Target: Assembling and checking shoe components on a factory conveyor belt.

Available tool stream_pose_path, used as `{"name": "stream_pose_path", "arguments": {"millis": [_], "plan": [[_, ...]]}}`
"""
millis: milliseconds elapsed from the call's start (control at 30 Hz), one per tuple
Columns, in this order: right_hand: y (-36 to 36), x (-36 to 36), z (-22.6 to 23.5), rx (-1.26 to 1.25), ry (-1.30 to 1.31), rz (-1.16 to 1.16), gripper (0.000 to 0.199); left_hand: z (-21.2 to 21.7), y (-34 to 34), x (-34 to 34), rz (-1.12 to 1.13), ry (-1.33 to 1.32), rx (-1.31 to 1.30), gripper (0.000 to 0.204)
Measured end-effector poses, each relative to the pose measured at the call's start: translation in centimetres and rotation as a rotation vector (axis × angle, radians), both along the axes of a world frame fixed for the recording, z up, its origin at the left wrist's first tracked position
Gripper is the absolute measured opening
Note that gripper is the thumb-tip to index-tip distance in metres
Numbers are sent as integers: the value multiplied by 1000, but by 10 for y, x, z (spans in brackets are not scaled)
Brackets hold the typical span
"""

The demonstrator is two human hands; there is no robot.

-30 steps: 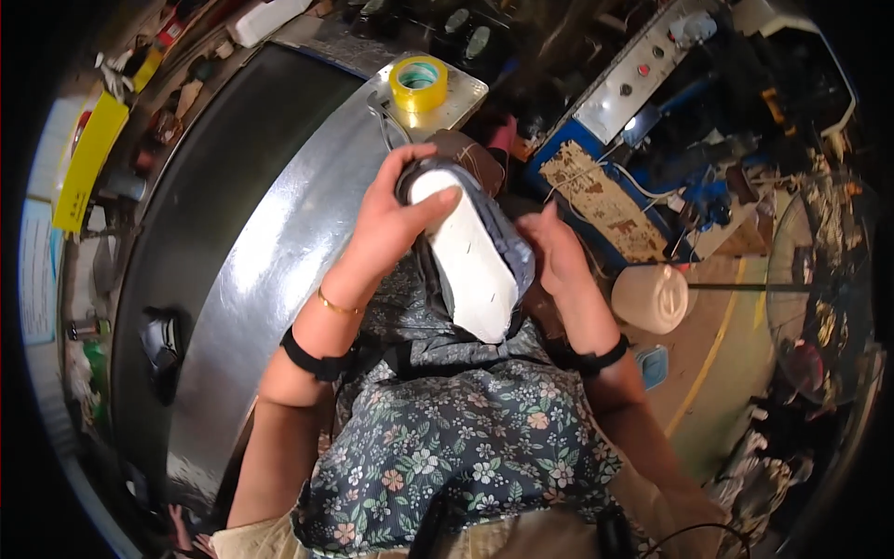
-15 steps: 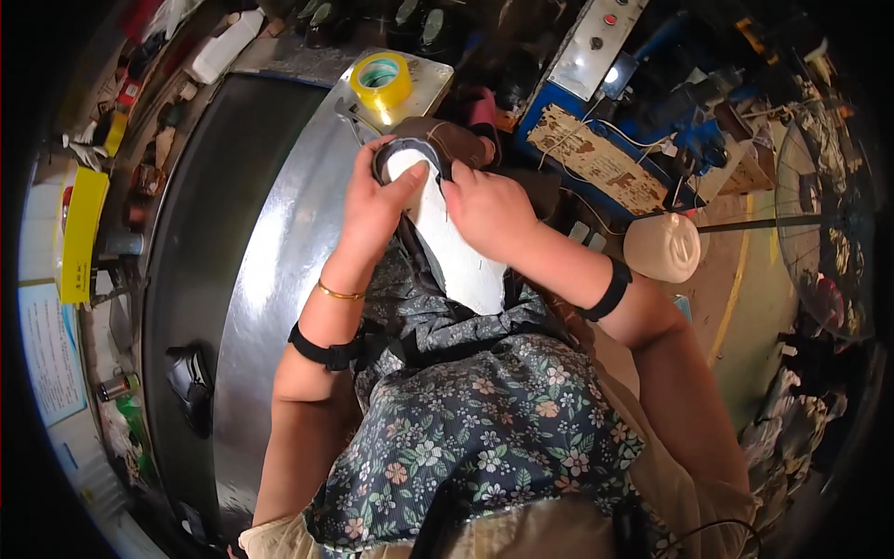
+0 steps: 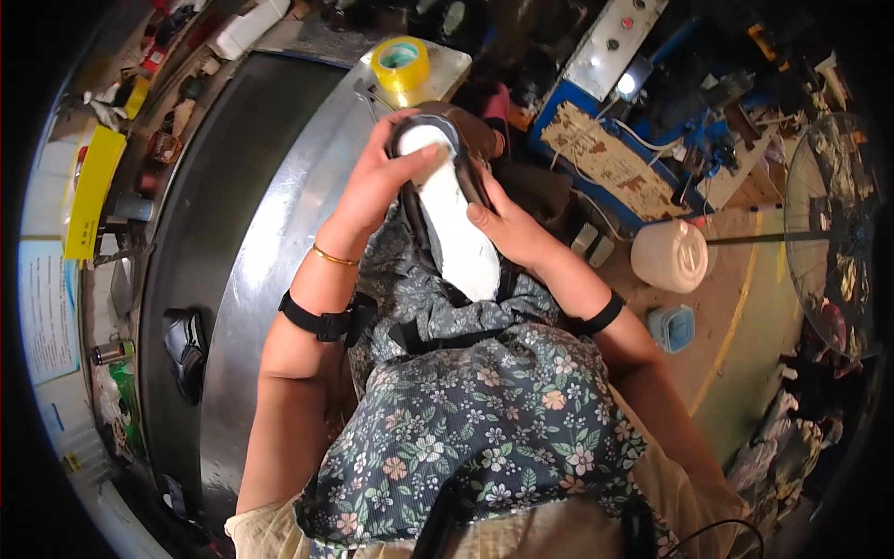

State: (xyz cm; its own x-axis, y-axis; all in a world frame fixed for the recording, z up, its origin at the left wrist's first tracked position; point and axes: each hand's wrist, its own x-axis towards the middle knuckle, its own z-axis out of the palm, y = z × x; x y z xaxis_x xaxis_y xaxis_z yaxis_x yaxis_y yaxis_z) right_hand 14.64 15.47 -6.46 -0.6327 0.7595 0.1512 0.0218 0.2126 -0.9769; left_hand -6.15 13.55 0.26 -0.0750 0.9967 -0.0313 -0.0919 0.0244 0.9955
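Right hand (image 3: 510,229) shifted; shoe (image 3: 453,222) overlaps brown leather (image 3: 482,140), apparently.

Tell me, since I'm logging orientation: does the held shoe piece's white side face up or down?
Up, toward the camera: the white side shows plainly between dark edges, the left hand resting its thumb there.

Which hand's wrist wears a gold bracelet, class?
The left hand, on the far end of the shoe: a bracelet circles its wrist. The right forearm wears only a black strap.
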Motion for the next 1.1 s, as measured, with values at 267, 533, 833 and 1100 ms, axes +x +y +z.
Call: {"name": "stream_pose_path", "arguments": {"millis": [267,533,833,1100], "plan": [[-16,-34,43,-101,-9,-83,71,-23,-24,13,476,1160,-2,34],[-18,-45,30,-117,125,-68,66,-4,-28,-21,-133,97,-30,49],[-20,-41,31,-48,136,-186,61,-5,-53,26,250,622,-107,50],[-26,9,24,38,-260,136,77,3,17,-11,-114,-702,-186,69]]}}
